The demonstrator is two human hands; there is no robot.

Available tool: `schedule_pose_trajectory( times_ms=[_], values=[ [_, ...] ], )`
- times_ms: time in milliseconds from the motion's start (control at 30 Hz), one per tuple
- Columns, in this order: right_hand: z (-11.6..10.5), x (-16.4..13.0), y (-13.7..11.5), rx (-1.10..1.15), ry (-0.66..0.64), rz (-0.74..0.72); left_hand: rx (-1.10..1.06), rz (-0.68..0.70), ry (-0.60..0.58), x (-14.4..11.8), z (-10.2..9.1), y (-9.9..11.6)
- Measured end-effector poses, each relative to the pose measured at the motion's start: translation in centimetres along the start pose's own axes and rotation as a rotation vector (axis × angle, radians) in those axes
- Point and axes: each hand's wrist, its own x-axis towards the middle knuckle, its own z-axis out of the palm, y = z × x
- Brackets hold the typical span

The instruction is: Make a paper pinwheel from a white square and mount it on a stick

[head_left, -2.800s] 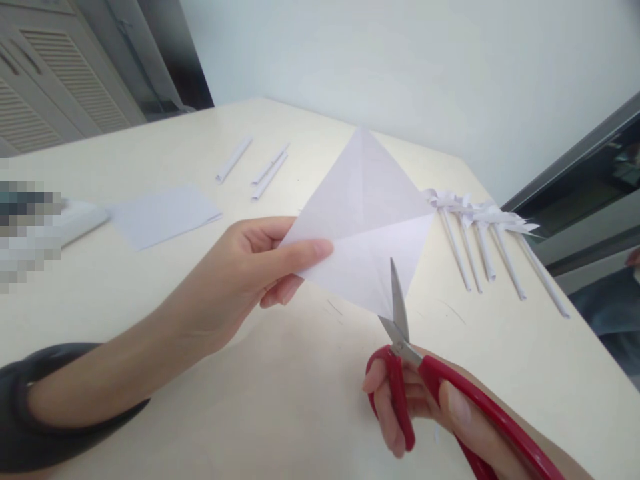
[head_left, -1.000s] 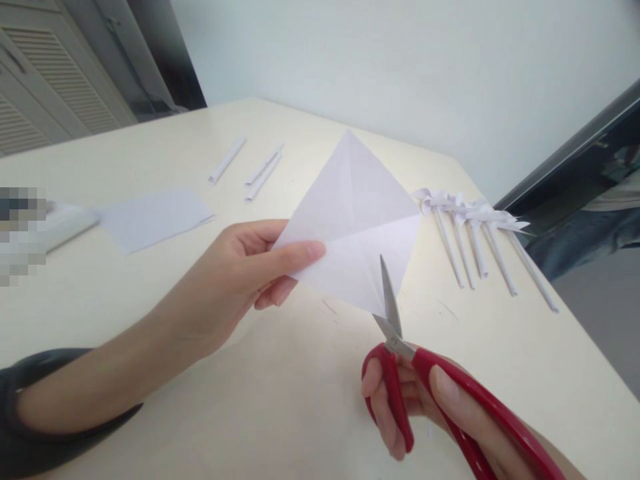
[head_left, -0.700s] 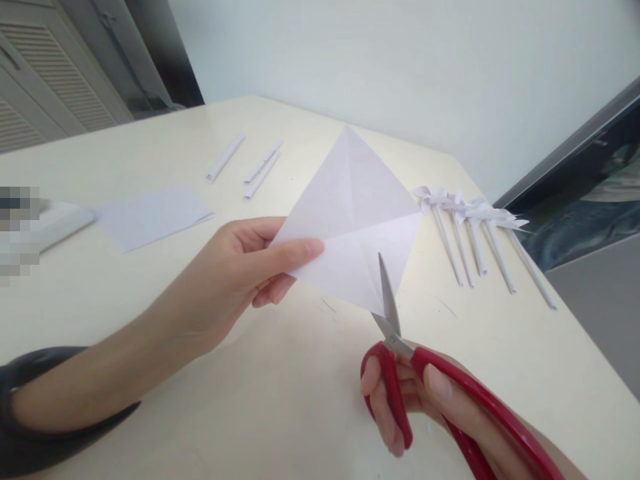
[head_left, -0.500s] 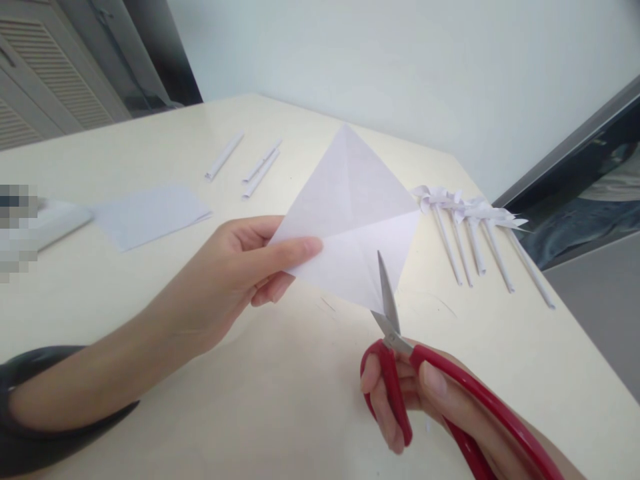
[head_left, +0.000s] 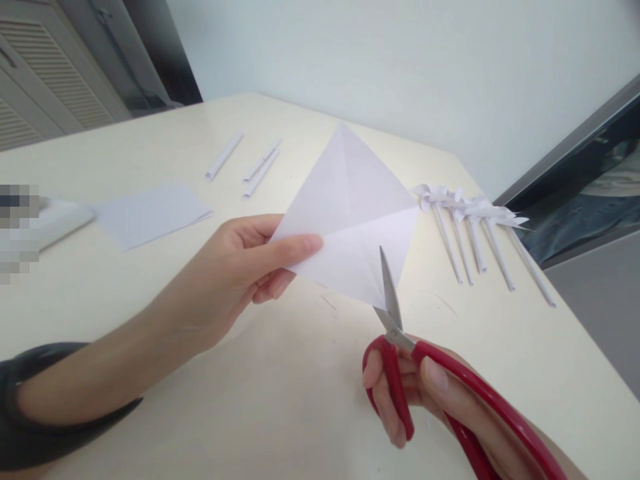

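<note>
This looks like a plain room in a home or small office used for paper craft. A cream table [head_left: 150,307] stands in the corner against a bare pale wall [head_left: 400,60]. A cabinet with louvred doors [head_left: 45,73] stands at the far left. Rolled paper sticks [head_left: 260,167], a folded sheet [head_left: 150,215] and finished paper pinwheels [head_left: 470,220] lie on the tabletop.

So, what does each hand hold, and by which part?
Left hand pinches the creased paper square at its left corner; right hand holds the red scissors by the handles.
</note>
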Motion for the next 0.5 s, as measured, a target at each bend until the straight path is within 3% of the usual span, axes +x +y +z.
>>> schedule_pose_trajectory(
  times_ms=[500],
  values=[
    [-0.25,-0.26,-0.08,-0.015,0.004,0.007,0.003,0.005,0.013,-0.05,-0.1,-0.04]
  ],
)
